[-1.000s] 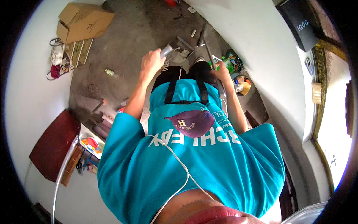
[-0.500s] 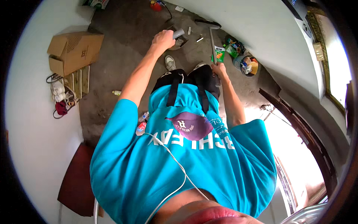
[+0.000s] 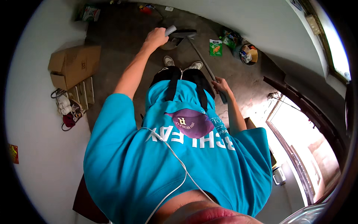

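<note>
My left hand (image 3: 156, 37) is closed around the grey handle of a dustpan (image 3: 172, 44), held low over the floor ahead of my feet. A long-handled broom (image 3: 201, 58) slants from lower right to upper left, with my right hand (image 3: 221, 85) gripping its grey shaft near the top end. The dark broom head (image 3: 183, 33) lies at the far side of the dustpan, overlapping it in view. What is inside the pan cannot be made out. To the right of the broom a green snack packet (image 3: 215, 47) lies flat on the floor.
A round bin with litter (image 3: 248, 55) and a dark bag of waste (image 3: 231, 38) stand by the right wall. At the left are a cardboard box (image 3: 74, 65) and a rack with shoes (image 3: 85, 92). A bright doorway (image 3: 298, 127) opens at the right.
The broom head has swung left to the dustpan, and its shaft now slants. My right hand has drawn back toward me. Small pale scraps seen earlier near the pan no longer show.
</note>
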